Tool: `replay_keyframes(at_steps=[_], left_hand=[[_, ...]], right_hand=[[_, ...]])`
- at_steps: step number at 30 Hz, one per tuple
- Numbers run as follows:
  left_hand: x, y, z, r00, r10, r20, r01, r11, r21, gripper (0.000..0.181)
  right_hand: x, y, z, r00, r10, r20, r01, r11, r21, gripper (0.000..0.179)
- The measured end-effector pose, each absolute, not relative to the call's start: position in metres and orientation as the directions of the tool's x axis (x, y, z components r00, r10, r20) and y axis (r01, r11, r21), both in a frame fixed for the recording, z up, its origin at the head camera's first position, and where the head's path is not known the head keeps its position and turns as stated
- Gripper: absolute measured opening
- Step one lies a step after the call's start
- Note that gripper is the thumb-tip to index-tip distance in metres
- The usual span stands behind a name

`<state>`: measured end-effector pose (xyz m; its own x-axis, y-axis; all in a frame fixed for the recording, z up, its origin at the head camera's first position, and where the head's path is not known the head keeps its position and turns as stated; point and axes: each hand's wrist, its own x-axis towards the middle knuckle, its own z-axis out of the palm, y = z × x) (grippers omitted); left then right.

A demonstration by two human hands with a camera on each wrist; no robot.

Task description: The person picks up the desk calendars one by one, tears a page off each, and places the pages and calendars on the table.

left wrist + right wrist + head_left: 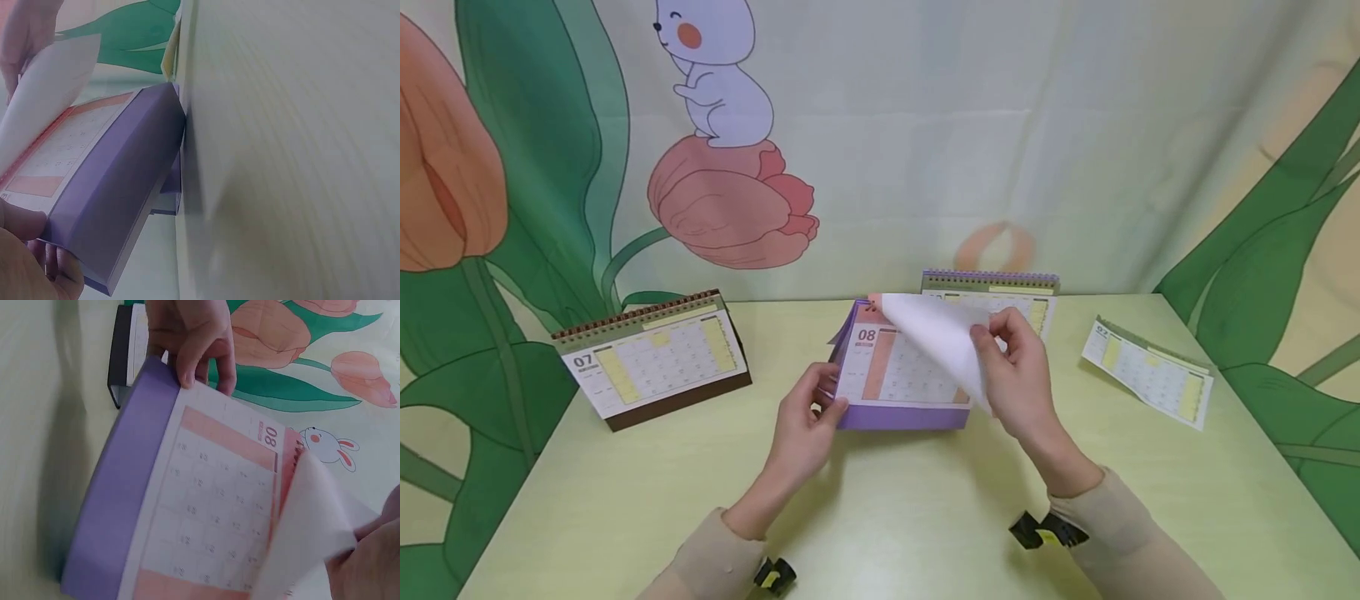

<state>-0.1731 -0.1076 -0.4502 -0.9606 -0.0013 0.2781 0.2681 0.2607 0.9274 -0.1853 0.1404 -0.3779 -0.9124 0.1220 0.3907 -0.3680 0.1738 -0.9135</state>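
- One purple calendar (898, 379) is midway across the desk (880, 517), 08 showing;
- left hand (808, 417): fingers pinch its lower left edge;
- right hand (1018, 375): fingers pinch its lifted page (934, 327)

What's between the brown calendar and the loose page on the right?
In the head view: left hand, purple calendar, its lifted page, right hand; behind them, another calendar.

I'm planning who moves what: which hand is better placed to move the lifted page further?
Probably the right hand: it already pinches the page, while the left hand holds the purple calendar near its lower left corner.
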Motion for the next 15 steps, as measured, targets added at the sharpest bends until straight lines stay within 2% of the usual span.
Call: replay_keyframes(at_steps=[6,15], left_hand=[[-0.172,-0.099,-0.446,-0.954,0.025,0.3,0.297,0.241,0.924,0.033],[-0.168,-0.096,-0.44,-0.958,0.016,0.287,0.283,0.232,0.931,0.033]], right_hand=[[-0.189,0.136,-0.383,-0.87,0.254,0.422,-0.418,0.071,-0.906,0.011],[-0.192,0.133,-0.389,-0.851,0.313,0.422,-0.449,-0.016,-0.894,0.012]])
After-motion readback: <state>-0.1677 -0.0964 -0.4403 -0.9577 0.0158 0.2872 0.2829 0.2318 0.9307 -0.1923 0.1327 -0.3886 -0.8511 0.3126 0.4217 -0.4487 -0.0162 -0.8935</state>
